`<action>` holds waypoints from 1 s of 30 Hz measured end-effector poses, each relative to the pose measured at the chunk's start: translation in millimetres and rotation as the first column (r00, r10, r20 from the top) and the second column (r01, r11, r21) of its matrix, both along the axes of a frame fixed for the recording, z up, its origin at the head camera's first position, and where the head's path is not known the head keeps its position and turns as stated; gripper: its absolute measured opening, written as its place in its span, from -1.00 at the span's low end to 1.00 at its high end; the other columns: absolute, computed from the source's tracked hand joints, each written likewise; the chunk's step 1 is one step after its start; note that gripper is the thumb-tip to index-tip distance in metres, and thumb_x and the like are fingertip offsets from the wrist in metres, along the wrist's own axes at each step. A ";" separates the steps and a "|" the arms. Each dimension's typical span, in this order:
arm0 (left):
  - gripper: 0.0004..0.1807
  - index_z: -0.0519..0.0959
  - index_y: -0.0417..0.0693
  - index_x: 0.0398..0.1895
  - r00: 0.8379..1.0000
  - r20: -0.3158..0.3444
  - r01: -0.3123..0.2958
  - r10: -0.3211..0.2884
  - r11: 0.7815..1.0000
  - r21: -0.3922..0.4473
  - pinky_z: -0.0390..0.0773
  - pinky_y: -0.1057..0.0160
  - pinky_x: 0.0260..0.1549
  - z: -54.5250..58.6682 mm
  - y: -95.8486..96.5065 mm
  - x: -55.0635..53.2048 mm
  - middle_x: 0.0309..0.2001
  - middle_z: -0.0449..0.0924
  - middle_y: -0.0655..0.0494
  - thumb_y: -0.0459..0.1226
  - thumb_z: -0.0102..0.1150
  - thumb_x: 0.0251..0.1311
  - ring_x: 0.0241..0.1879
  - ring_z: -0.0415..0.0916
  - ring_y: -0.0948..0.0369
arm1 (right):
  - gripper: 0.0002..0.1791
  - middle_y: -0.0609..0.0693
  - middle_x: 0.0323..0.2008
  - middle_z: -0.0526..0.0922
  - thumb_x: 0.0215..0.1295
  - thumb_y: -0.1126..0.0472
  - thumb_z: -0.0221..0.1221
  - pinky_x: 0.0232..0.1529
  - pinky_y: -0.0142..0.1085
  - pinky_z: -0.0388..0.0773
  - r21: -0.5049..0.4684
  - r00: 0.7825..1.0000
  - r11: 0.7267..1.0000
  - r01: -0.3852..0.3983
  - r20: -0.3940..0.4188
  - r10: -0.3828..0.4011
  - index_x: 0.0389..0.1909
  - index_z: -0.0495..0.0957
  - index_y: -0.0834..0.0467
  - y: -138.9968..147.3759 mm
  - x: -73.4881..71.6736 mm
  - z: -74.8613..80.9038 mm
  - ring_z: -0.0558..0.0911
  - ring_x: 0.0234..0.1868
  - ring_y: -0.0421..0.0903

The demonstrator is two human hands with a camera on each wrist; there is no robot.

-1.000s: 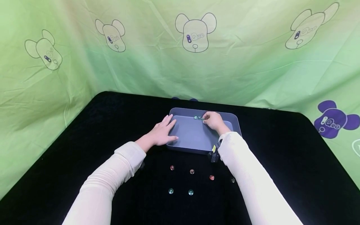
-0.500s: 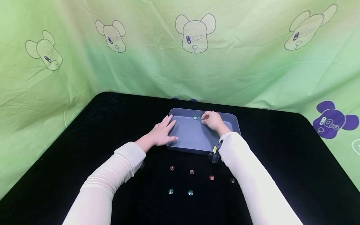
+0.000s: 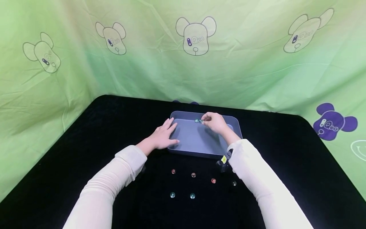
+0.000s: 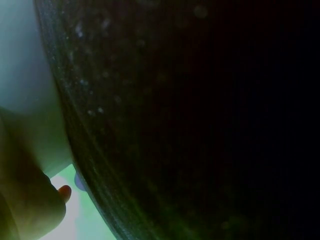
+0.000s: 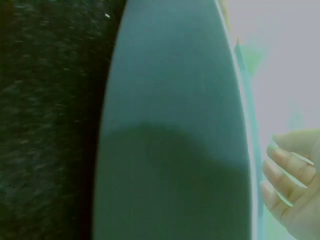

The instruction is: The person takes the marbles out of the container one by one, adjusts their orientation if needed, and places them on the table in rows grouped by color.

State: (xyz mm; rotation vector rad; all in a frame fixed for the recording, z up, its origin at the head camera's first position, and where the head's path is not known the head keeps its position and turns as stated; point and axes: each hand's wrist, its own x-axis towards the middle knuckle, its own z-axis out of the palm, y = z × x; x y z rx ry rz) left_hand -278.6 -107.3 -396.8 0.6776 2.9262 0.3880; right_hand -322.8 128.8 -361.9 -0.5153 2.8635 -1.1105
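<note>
My left hand (image 3: 160, 136) lies with spread, straight fingers over the left rim of a grey rectangular tray (image 3: 186, 140). Its thumb reaches over the near left corner. Inside the tray, near the far wall, the thumb and fingertips of my right hand (image 3: 215, 123) pinch at a green glass marble (image 3: 201, 121). Another green marble (image 3: 196, 121) sits right beside it on the left. In the right wrist view the right hand (image 5: 295, 185) shows at the lower right, fingers bent, beyond the tray's side wall (image 5: 175, 90). The left wrist view is mostly dark, with part of a hand (image 4: 35, 205) at lower left.
On the black cloth (image 3: 128, 206) in front of the tray lie red marbles (image 3: 173, 171), a brownish one (image 3: 193, 175), a dark clear one (image 3: 234, 183) and green ones (image 3: 192, 196). A green printed curtain (image 3: 143, 63) stands behind the table.
My right hand has shifted slightly left along the far wall, with its wrist turned outward and fingertips closer to the green marbles. The left hand keeps its place on the tray.
</note>
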 end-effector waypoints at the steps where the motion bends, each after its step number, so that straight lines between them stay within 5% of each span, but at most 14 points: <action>1: -0.18 -0.07 -0.05 0.32 1.000 0.000 -0.002 0.002 1.000 -0.005 -0.03 0.01 0.10 0.1 -0.1 0.0 0.34 -0.35 0.01 0.12 -0.10 0.08 0.29 -0.44 0.14 | -0.89 0.10 -0.38 0.54 0.08 0.34 0.11 -0.29 -0.24 0.34 -0.001 1.000 1.000 -0.003 -0.002 0.003 -0.34 0.50 0.26 0.3 2.8 1.3 0.47 -0.32 -0.03; 16: -0.18 -0.07 -0.06 0.32 1.000 0.011 -0.002 0.002 1.000 0.000 -0.05 0.00 0.10 4.3 0.5 -1.0 0.34 -0.37 0.03 0.12 -0.10 0.08 0.28 -0.47 0.16 | -0.82 0.06 -0.34 0.57 0.09 0.26 0.13 -0.30 -0.21 0.41 -0.086 0.995 0.992 -0.092 -0.033 0.089 -0.27 0.51 0.22 8.7 55.8 25.9 0.52 -0.28 -0.04; 30: -0.20 -0.06 -0.08 0.32 1.000 -0.016 0.012 -0.013 0.999 -0.042 -0.10 0.02 0.13 4.9 0.5 3.1 0.34 -0.35 -0.01 0.16 -0.19 0.11 0.29 -0.43 0.11 | -0.85 -0.06 -0.42 0.56 0.09 0.28 0.14 -0.31 -0.30 0.41 -0.137 0.985 0.976 -0.168 -0.054 0.162 -0.29 0.52 0.22 21.3 104.5 24.1 0.50 -0.35 -0.16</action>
